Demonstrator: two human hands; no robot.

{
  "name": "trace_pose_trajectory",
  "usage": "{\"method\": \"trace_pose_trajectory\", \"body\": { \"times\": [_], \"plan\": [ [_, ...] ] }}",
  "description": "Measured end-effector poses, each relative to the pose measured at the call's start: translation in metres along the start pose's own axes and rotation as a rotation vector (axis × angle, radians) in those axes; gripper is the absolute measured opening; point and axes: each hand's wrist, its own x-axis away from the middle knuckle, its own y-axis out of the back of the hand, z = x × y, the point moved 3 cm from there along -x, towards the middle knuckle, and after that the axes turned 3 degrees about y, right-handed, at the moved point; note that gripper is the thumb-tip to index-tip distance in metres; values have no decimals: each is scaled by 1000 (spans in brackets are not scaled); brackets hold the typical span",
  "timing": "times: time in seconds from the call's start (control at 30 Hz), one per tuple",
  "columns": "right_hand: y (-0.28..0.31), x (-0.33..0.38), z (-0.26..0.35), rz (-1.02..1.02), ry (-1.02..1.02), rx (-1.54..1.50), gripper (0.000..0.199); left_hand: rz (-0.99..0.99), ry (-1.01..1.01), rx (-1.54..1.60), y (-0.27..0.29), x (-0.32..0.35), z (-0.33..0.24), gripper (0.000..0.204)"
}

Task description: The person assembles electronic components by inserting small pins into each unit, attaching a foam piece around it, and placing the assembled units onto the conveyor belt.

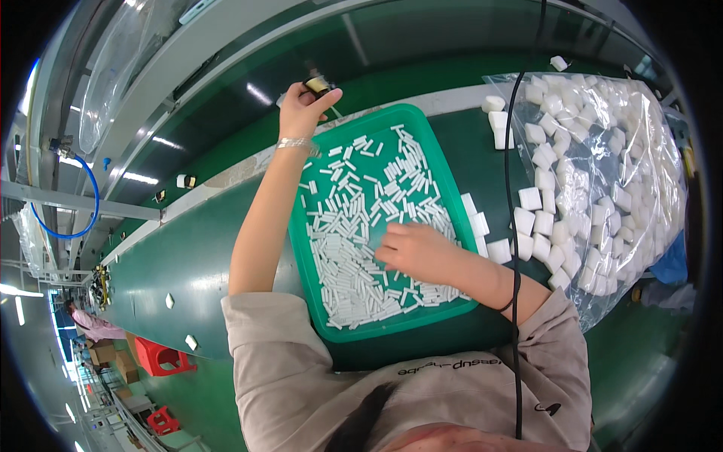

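My left hand [305, 111] is raised over the far edge of the bench, closed around a small black part with a gold-yellow band [317, 87]. Below and right of it lies a green tray [306, 273], spread with many short white tubes [343, 260]. My right hand [413, 250] is low over the tubes, right of the tray's middle. Its fingers are bent and close together, and whatever is between the fingertips is hidden.
Right of the tray, a clear plastic bag [614, 188] spills white blocks [544, 222] onto the green bench [218, 248]. A black cable [509, 135] hangs across the view. Small black-and-gold parts [186, 181] sit on the far strip. Red stools [162, 356] stand at lower left.
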Motion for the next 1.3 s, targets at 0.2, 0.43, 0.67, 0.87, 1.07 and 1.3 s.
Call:
{"method": "trace_pose_trajectory", "body": {
  "times": [0.2,0.43,0.67,0.87,1.07,1.3],
  "plan": [
    [12,1,-5,59,-117,145,27,173,162,707,9,110,1,22],
    [21,-6,-12,-302,-372,-160,17,180,210,1113,0,166,39,24],
    [32,4,-27,-634,-561,-783,14,182,118,964,-1,173,36,26],
    [34,2,-24,-604,-544,-762,13,202,119,956,-1,174,36,23],
    [35,3,-24,-602,-526,-803,14,177,148,912,-3,174,36,23],
    [35,3,-24,-605,-517,-776,13,173,134,893,-3,174,34,23]
  ]
}}
